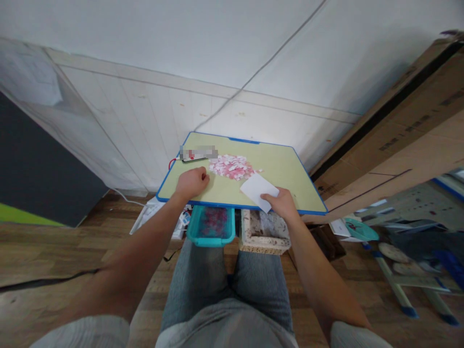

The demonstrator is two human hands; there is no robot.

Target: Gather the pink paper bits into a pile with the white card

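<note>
My right hand (pixel 283 202) pinches a blank white sheet of card or paper (pixel 259 189) between thumb and fingers, over the front right part of the yellow-green tabletop (pixel 290 174) with blue edging. Beyond the sheet's far corner lies a loose heap of small pink and white paper-like pieces (pixel 232 166). Curled closed, my left hand (pixel 193 183) is at the tabletop's left side, a little apart from the heap. Whatever its fingers may hold is hidden. Behind that hand lies a dark-edged flat object (pixel 197 157), partly blurred out.
Below the tabletop's front edge are a teal plastic bin (pixel 211 241) with reddish contents and a speckled box (pixel 264 247). Large cardboard (pixel 395 130) leans along the right. A grey cable (pixel 268 63) runs down the white wall behind.
</note>
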